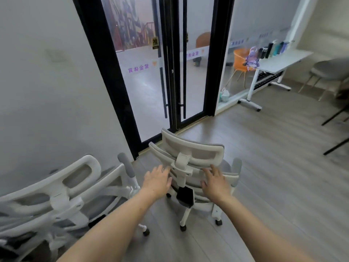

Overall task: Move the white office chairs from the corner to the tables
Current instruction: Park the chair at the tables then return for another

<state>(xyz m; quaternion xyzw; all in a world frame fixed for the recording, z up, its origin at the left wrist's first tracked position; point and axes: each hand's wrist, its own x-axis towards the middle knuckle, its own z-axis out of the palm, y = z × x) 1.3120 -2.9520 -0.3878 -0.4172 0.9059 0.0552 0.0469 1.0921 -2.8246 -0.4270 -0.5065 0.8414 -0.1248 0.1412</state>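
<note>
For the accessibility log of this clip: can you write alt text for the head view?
A person's left hand and right hand reach with spread fingers to the backrest of a white office chair on a grey wood floor before a black-framed glass door. Another white chair stands at left; a white table with bottles is at right.

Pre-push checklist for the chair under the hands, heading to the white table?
1. Left hand on the chair back: fingers spread against the top edge, not curled round it. Not ok.
2. Right hand likewise laid open. Not ok.
3. Second chair on the left stands apart from it. Ok.
4. Floor toward the white table: bare boards. Ok.
5. Glass doors just ahead are closed. Ok.
6. Casters free to roll: cannot tell.
</note>
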